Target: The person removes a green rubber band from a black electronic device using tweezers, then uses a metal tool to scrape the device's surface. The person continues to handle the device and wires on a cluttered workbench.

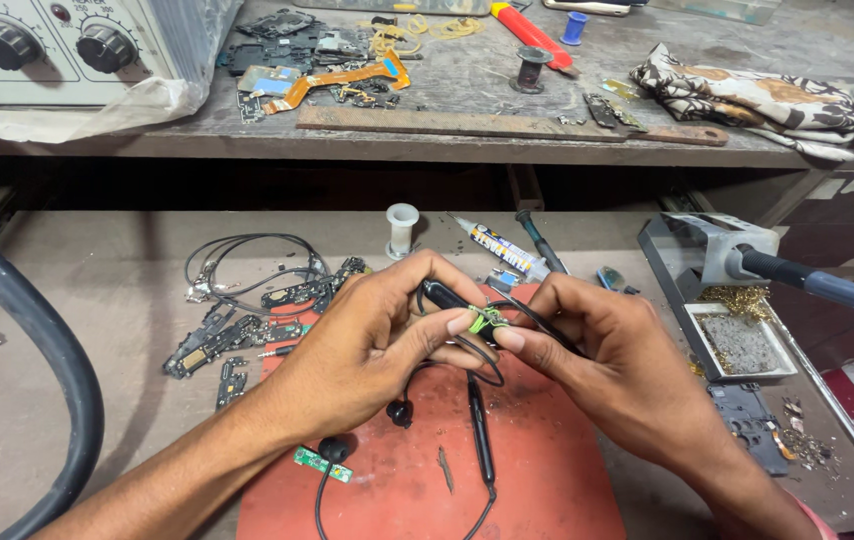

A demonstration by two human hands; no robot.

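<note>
**Two hands pinch a wired earphone module over a red mat**

Both hands meet above the red mat (pixel 537 470) on the desk (pixel 87 300). The left hand (pixel 372 335) has its grip closed on the black earphone module (pixel 444 295), thumb and fingers wrapped round the capsule-shaped body. The right hand (pixel 597 345) has its grip closed too, fingertips pinching the small bundle of green and yellow wire (pixel 488 318) where it leaves the module. The thin black cable (pixel 480 430) hangs down from the hands and trails over the mat, ending in two earbuds (pixel 399 411) lying near the left wrist, just beside a small green circuit board (pixel 322 463).

The module looks light and rigid, easy to hold by its body. The exposed wires look fine and fragile, likely to snap or pull off if tugged, so the firm hold belongs on the capsule and only a gentle pinch on the strands. The cable is limp and will drag.

Left of the mat lies a heap of dark circuit boards (pixel 237 335). A glue tube (pixel 502 250) and a white spool (pixel 402 228) sit just beyond the hands, and a soldering iron stand (pixel 717 260) is at the right.
</note>
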